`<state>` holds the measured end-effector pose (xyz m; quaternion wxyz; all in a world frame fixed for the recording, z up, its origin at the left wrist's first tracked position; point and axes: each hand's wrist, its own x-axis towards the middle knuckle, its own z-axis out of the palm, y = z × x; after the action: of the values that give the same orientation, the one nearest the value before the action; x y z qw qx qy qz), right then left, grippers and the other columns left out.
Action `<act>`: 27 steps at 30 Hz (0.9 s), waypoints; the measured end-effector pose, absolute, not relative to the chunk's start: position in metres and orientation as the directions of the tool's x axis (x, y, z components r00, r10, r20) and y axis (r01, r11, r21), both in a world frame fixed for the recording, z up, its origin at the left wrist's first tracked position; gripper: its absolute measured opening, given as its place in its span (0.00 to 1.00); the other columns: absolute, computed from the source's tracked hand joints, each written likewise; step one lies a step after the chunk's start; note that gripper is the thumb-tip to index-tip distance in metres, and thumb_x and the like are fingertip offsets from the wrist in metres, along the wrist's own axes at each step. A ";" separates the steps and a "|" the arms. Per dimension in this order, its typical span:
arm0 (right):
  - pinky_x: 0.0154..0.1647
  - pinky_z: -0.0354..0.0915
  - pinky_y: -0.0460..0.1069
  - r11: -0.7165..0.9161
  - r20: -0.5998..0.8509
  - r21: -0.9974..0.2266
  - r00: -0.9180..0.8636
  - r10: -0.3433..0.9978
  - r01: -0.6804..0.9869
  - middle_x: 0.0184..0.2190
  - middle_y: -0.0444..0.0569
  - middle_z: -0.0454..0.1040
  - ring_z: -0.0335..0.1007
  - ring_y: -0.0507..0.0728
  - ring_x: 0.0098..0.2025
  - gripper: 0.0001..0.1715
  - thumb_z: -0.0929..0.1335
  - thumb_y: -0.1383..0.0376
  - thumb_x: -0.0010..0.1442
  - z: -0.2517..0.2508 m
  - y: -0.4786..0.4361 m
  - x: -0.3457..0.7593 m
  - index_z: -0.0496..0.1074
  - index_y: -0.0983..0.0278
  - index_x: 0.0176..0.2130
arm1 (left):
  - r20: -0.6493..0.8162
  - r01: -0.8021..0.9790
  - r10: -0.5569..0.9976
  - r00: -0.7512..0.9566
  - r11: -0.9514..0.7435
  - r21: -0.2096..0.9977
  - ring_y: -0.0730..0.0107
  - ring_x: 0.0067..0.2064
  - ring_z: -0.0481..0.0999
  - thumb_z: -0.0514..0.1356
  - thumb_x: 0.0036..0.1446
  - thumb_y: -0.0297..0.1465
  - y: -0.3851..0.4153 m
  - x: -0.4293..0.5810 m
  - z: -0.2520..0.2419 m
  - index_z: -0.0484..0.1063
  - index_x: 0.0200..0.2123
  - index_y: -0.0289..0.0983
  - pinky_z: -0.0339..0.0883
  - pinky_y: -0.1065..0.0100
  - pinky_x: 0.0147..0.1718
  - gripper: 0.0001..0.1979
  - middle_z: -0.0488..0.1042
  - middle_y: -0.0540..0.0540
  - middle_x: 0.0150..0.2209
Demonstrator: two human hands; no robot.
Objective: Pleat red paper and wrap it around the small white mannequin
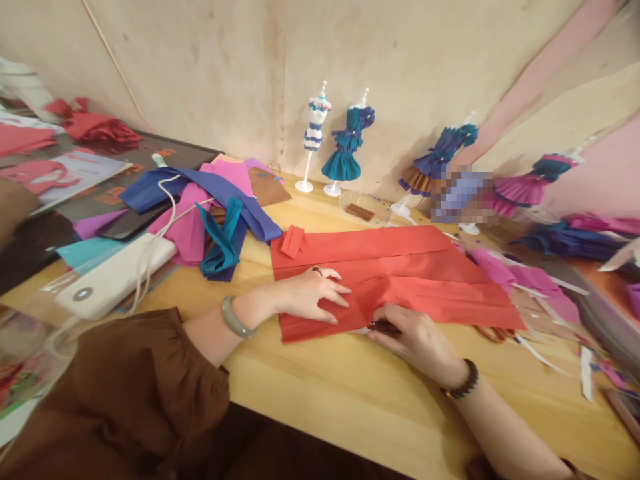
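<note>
A wide red sheet [420, 267], soft and creased like crepe paper or thin cloth, lies on the wooden table before me. My left hand [313, 293] rests on its near left part, palm down with fingers spread. At the sheet's near edge, my right hand [417, 333] is closed around scissors [384, 327] with dark handles. Their pale blade tip points left by the edge; my fingers cover most of the tool. The red material bulges up just above my right hand. A small folded red piece [293, 241] lies on the sheet's far left corner.
Small dress forms [345, 147] in paper-like outfits stand along the wall. Blue, pink and teal strips [220, 220] pile up at left beside a white power bank [115, 273] with a cable. Orange loop handles [493, 335] and scraps [550, 290] lie at right.
</note>
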<state>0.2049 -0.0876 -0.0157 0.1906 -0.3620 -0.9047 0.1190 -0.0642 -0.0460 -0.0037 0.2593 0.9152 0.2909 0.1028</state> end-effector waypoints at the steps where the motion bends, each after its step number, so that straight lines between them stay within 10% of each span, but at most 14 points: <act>1: 0.27 0.65 0.46 0.712 0.257 -0.355 -0.669 0.698 0.606 0.28 0.45 0.75 0.71 0.52 0.26 0.11 0.66 0.56 0.65 -0.016 -0.088 0.204 0.70 0.61 0.36 | 0.035 0.479 0.584 0.811 -0.698 0.533 0.50 0.65 0.56 0.66 0.55 0.38 -0.046 -0.064 -0.004 0.76 0.51 0.45 0.53 0.50 0.61 0.19 0.69 0.46 0.61; 27: 0.28 0.65 0.47 0.715 0.235 -0.396 -0.690 0.685 0.576 0.28 0.46 0.76 0.72 0.52 0.27 0.18 0.63 0.52 0.67 -0.016 -0.094 0.199 0.71 0.63 0.36 | -0.073 0.525 0.574 0.815 -0.680 0.512 0.48 0.68 0.52 0.69 0.48 0.43 -0.050 -0.062 0.009 0.73 0.54 0.42 0.51 0.49 0.63 0.30 0.59 0.41 0.67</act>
<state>0.1993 -0.0936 -0.0164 0.1856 -0.3475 -0.9073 0.1469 -0.0624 -0.0503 0.0086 0.2641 0.9154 0.3003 0.0468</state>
